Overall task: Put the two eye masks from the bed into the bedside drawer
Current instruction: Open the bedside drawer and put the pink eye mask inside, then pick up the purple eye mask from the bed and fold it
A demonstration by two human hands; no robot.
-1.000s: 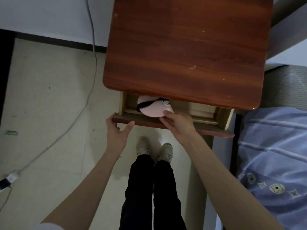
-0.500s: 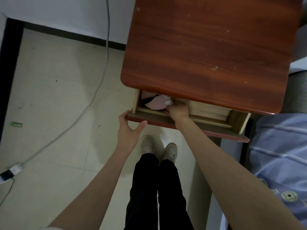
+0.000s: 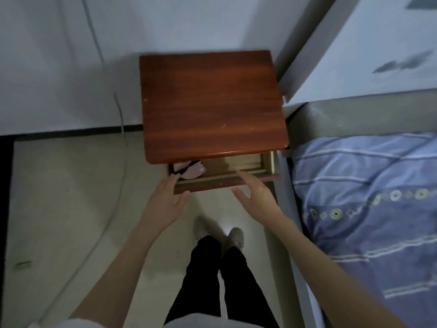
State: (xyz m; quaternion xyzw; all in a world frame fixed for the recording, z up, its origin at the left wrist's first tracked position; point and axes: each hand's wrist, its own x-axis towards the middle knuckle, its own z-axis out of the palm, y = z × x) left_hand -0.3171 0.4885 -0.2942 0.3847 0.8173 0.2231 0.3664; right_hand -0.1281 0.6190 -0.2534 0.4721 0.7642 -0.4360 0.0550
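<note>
While the bedside drawer stands pulled open beneath the nightstand top, a pink eye mask with black strap is lodged in its left end; whether one mask or two, cannot be told. Left hand: grip open, fingers at the drawer front, nothing held. Right hand: spread, empty. Remaining, by judgement: drawer to be shut.
</note>
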